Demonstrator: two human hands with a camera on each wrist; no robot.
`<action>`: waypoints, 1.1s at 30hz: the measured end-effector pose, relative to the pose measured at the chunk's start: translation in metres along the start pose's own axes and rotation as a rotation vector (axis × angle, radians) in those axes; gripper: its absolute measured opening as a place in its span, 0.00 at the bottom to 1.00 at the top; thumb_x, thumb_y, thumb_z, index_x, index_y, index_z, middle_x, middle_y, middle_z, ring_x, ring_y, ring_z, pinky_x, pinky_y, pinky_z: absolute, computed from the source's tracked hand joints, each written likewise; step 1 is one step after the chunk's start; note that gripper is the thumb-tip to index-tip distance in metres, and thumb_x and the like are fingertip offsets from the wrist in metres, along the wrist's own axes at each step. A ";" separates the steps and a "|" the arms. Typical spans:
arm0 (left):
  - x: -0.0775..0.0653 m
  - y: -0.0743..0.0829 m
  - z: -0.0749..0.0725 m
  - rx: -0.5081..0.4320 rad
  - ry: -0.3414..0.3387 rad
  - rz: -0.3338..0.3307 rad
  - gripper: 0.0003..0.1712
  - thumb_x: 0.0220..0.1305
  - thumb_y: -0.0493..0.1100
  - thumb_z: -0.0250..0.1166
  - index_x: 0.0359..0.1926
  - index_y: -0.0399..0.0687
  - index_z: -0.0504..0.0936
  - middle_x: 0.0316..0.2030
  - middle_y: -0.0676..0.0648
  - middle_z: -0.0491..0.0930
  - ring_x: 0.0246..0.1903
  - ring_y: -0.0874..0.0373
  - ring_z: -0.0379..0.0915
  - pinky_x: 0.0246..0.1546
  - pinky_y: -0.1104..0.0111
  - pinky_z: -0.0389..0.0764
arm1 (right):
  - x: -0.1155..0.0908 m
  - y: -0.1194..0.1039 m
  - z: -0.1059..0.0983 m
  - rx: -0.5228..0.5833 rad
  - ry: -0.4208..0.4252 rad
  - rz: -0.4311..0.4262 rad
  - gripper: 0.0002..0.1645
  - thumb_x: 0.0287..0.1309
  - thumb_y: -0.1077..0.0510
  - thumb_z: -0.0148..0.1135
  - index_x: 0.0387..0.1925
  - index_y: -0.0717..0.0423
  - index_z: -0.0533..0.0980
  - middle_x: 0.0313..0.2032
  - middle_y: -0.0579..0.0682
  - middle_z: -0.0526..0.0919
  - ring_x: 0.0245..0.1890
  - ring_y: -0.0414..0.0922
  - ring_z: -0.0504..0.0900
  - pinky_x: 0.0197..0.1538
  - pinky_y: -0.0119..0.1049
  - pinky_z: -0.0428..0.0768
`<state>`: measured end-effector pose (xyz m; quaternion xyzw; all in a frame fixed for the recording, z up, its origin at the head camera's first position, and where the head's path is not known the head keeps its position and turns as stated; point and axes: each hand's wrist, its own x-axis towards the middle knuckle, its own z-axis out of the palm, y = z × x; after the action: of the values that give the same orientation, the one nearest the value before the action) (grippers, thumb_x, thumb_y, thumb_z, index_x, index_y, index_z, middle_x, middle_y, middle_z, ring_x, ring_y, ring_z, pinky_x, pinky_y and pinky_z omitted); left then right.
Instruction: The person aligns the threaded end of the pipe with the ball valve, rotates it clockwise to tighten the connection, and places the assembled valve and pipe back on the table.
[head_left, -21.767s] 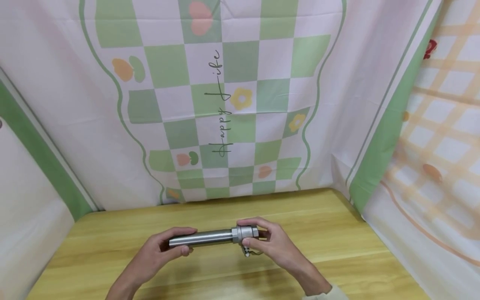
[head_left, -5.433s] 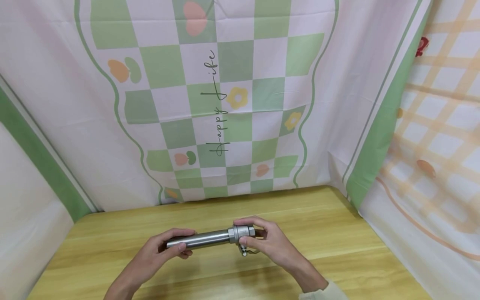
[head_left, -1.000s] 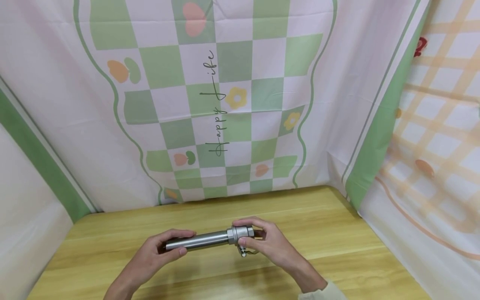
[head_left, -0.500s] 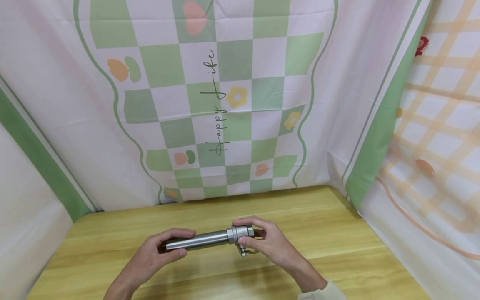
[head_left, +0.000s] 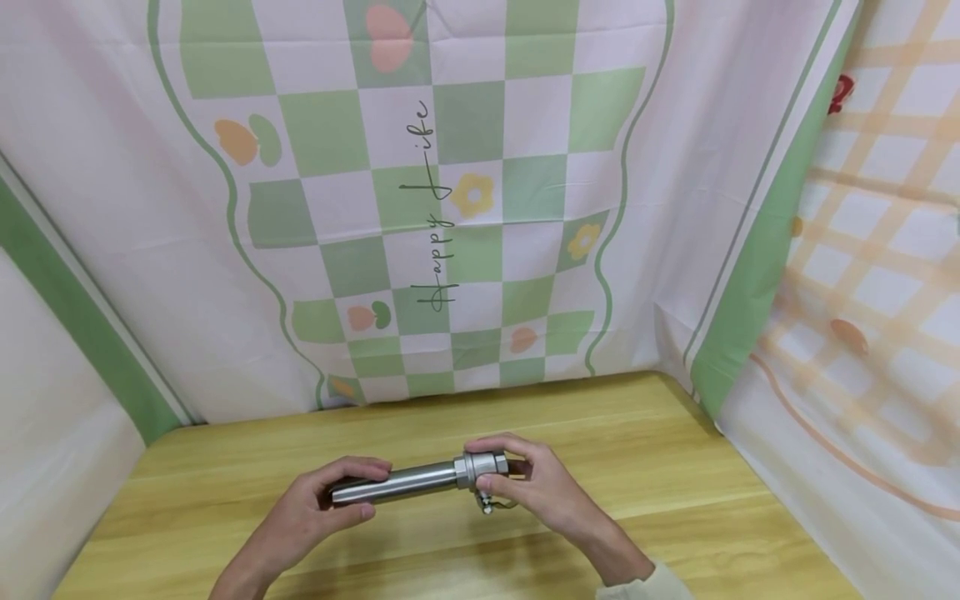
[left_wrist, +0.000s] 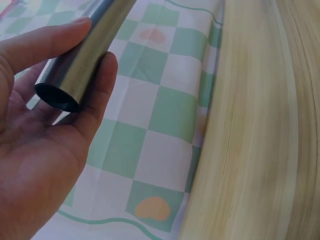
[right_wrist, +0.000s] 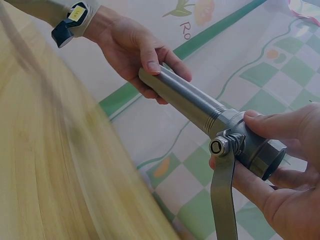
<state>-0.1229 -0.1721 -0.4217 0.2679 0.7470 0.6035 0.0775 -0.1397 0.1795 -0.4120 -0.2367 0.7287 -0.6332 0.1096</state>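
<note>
A steel pipe (head_left: 408, 481) is held level above the table, its threaded end in a ball valve (head_left: 482, 468). A few threads show beside the valve's hex collar in the right wrist view. My left hand (head_left: 300, 508) grips the pipe's free end between thumb and fingers; the left wrist view shows that end's dark hollow opening (left_wrist: 57, 97). With thumb and fingers my right hand (head_left: 547, 492) holds the valve body. The valve's flat metal lever (right_wrist: 223, 197) hangs downward, fixed by a nut (right_wrist: 218, 146).
Below both hands lies a wood-grain tabletop (head_left: 420, 546). A green-and-white checked cloth (head_left: 480, 250) hangs behind it, and more cloth (head_left: 885, 275) hangs at the right side. A small device with a yellow label (right_wrist: 76, 13) sits on the left wrist.
Pipe and valve have shifted slightly left in view since the oldest frame. My left thumb has slid from the pipe's upper face to its near edge since 5.4 seconds ago. The right hand keeps its hold.
</note>
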 end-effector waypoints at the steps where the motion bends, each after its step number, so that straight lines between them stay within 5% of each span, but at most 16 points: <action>1: 0.000 0.000 0.000 0.001 -0.003 0.002 0.20 0.75 0.36 0.70 0.65 0.38 0.82 0.65 0.58 0.83 0.56 0.55 0.83 0.52 0.68 0.88 | 0.000 0.000 0.000 0.000 0.000 0.000 0.25 0.75 0.57 0.70 0.68 0.61 0.80 0.64 0.68 0.78 0.50 0.53 0.86 0.44 0.37 0.89; 9: 0.002 0.001 0.000 0.011 -0.008 -0.043 0.25 0.75 0.38 0.70 0.70 0.44 0.81 0.69 0.34 0.77 0.56 0.54 0.83 0.52 0.67 0.88 | 0.000 0.000 0.000 0.003 0.001 0.000 0.25 0.75 0.57 0.70 0.68 0.60 0.80 0.65 0.68 0.78 0.51 0.54 0.86 0.45 0.37 0.89; 17: 0.002 0.002 -0.001 -0.026 -0.018 -0.115 0.27 0.75 0.39 0.71 0.71 0.42 0.80 0.66 0.31 0.79 0.56 0.53 0.83 0.52 0.67 0.87 | -0.001 0.000 0.000 0.005 -0.003 -0.008 0.25 0.76 0.57 0.70 0.68 0.60 0.80 0.65 0.68 0.78 0.50 0.52 0.86 0.44 0.36 0.89; 33: 0.001 0.004 -0.001 -0.071 -0.038 -0.156 0.24 0.82 0.40 0.64 0.73 0.43 0.79 0.68 0.32 0.79 0.56 0.56 0.84 0.56 0.65 0.88 | 0.000 0.001 0.000 0.003 0.000 0.003 0.27 0.75 0.57 0.70 0.69 0.64 0.79 0.65 0.68 0.78 0.51 0.53 0.86 0.44 0.36 0.89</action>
<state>-0.1232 -0.1722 -0.4175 0.2176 0.7421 0.6165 0.1479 -0.1397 0.1798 -0.4127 -0.2355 0.7282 -0.6340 0.1108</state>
